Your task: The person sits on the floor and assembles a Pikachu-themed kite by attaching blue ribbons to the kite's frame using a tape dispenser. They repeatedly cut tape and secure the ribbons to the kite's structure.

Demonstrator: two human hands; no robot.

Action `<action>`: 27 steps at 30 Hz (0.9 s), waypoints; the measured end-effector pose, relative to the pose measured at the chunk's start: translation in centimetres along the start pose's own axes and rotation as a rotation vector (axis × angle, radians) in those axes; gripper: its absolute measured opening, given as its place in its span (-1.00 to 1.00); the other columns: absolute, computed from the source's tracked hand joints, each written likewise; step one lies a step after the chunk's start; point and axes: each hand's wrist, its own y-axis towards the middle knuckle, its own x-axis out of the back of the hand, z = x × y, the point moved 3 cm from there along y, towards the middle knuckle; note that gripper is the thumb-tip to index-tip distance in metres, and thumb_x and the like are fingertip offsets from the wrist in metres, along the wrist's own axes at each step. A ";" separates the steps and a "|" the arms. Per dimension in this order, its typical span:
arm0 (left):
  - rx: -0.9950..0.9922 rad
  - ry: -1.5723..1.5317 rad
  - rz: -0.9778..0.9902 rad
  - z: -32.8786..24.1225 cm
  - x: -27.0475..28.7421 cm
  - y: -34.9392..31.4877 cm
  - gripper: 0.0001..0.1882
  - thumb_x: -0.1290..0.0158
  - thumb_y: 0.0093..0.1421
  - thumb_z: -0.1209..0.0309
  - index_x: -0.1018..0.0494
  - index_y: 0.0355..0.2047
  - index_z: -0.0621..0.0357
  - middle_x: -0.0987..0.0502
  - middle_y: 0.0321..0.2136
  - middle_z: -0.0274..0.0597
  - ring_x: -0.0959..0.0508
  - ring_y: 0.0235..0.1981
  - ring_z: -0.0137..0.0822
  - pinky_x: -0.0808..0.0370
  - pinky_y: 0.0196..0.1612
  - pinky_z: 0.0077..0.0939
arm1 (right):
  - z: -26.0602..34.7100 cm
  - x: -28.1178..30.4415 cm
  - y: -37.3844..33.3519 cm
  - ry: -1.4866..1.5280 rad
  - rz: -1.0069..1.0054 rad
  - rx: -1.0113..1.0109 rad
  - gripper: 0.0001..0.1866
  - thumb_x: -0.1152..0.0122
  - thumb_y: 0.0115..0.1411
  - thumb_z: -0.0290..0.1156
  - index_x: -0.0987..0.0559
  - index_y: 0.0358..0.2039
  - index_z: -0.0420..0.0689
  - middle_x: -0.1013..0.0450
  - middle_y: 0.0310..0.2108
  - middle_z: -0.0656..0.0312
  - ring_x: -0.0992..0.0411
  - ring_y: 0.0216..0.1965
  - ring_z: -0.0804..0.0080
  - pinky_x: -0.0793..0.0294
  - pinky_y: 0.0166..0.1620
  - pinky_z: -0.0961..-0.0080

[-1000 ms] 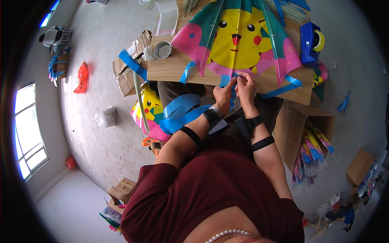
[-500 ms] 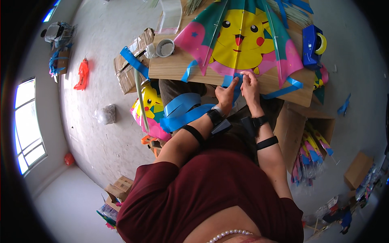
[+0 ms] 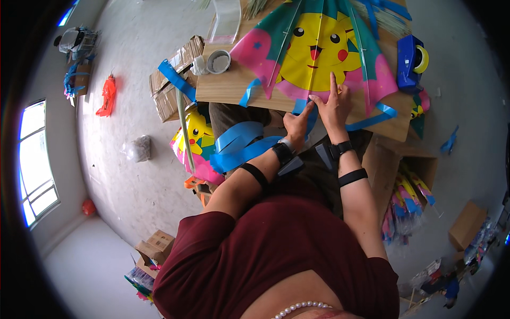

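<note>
A kite (image 3: 303, 69) with a yellow cartoon character on green and pink sheeting lies on the wooden table, thin rods running along it. At the middle of its lower edge hangs a blue ribbon (image 3: 312, 121). My left hand (image 3: 296, 126) is closed on this ribbon, thumb pointing up toward the kite's edge. Just right of it, my right hand (image 3: 337, 106) has its index finger stretched out over the kite and its thumb spread toward the ribbon's top. Nothing shows in the right hand; its other fingers are bent.
Left on the table (image 3: 223, 90) lies a tape roll (image 3: 218, 62); at its right edge stands a blue tape dispenser (image 3: 409, 64). Blue ribbon (image 3: 239, 143) loops over my lap. An open carton (image 3: 380, 165) with packed kites (image 3: 406, 204) is at my right, flattened cardboard (image 3: 162, 95) at left.
My right hand has gone from a pinch at the ribbon to spread fingers, moving slightly right, its index finger now over the kite. My left hand stays nearly in place.
</note>
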 end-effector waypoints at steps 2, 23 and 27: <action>-0.006 -0.042 0.007 -0.2 -0.3 -0.2 -0.52 -0.42 -0.01 0.05 -0.59 -0.53 0.29 -0.54 -0.59 -0.36 -0.43 -0.59 -0.54 -0.41 -0.48 -0.48 | -0.3 -0.2 0.3 0.033 -0.017 -0.014 -0.03 -0.51 -0.04 0.01 -0.27 0.37 0.11 -0.33 -0.11 0.11 -0.35 -0.04 0.10 -0.36 -0.07 0.06; 0.065 0.147 -0.012 1.4 0.7 0.3 -0.36 -0.41 -0.09 -0.14 -0.62 -0.41 0.30 -0.61 -0.48 -0.23 -0.56 -0.51 -0.47 -0.49 -0.45 -0.45 | 0.2 -0.3 -0.6 -0.095 -0.091 -0.046 -0.23 -0.34 0.12 0.07 -0.37 0.30 0.09 -0.35 -0.01 0.05 -0.37 0.01 0.04 -0.38 -0.05 0.02; 0.035 0.196 -0.043 0.9 0.7 0.7 -0.25 -0.37 -0.14 -0.25 -0.60 -0.50 0.36 -0.63 -0.52 -0.08 -0.63 -0.49 -0.33 -0.52 -0.43 -0.36 | -0.7 -2.0 -0.3 -0.166 -0.103 -0.031 -0.29 -0.29 0.17 0.05 -0.36 0.30 0.14 -0.34 -0.02 0.06 -0.37 0.02 0.06 -0.36 -0.03 0.02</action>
